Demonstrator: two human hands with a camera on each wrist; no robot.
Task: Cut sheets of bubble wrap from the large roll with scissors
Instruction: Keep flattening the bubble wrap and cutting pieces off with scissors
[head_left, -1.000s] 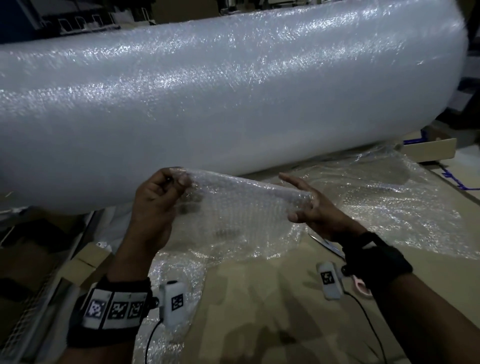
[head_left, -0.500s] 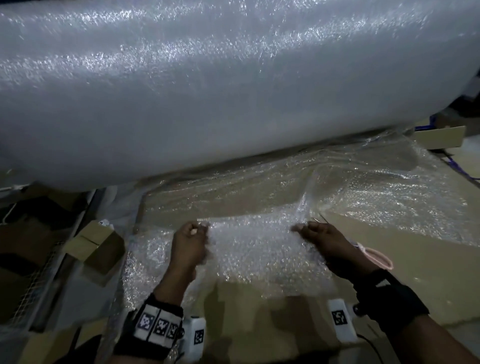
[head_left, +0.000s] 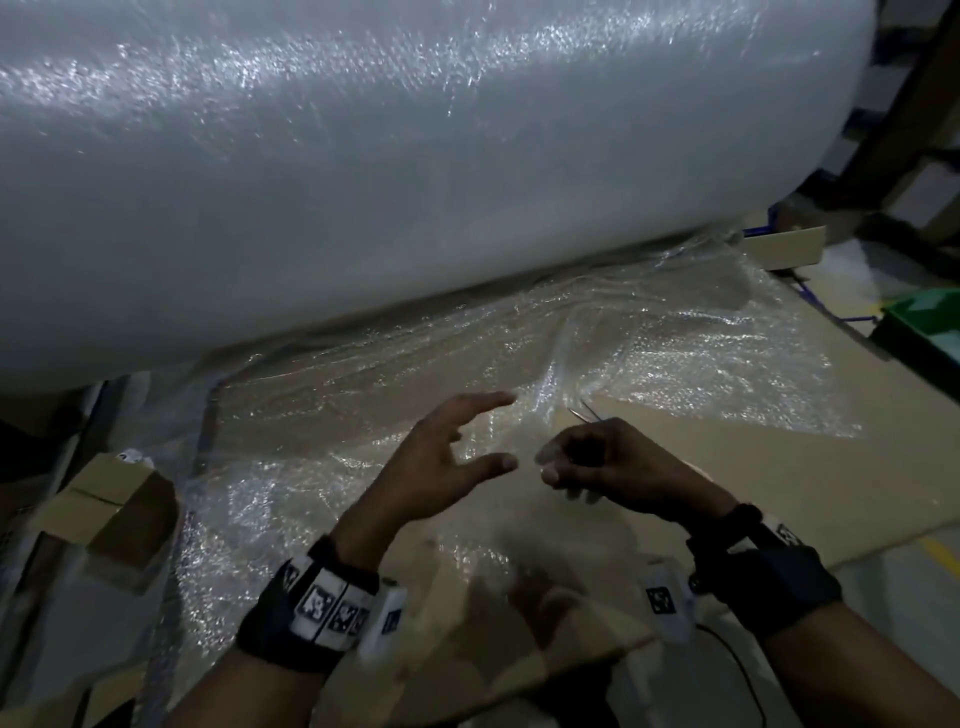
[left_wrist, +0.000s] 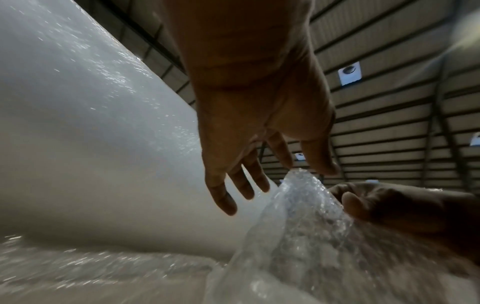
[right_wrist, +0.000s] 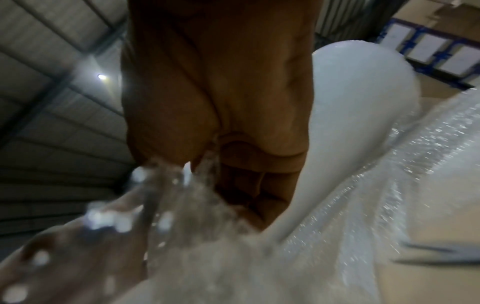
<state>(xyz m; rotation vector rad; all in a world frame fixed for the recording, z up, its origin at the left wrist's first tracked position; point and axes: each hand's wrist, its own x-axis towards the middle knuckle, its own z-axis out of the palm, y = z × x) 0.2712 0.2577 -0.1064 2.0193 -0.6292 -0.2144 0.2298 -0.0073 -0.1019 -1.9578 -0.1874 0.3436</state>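
Filling the upper view, the large roll (head_left: 389, 182) of bubble wrap is a pale, glossy, finely dimpled cylinder; its loose clear sheet (head_left: 649, 353) lies crinkled over the tan cardboard surface (head_left: 779, 467) below. The left hand (head_left: 441, 467) hovers spread and holding nothing, while the right hand (head_left: 608, 467) pinches a raised fold of sheet.

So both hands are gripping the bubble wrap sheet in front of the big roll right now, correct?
Not quite. Only the right hand grips the bubble wrap sheet; the left hand is open, fingers spread, holding nothing. The left wrist view shows it plainly. The big roll does lie just beyond.
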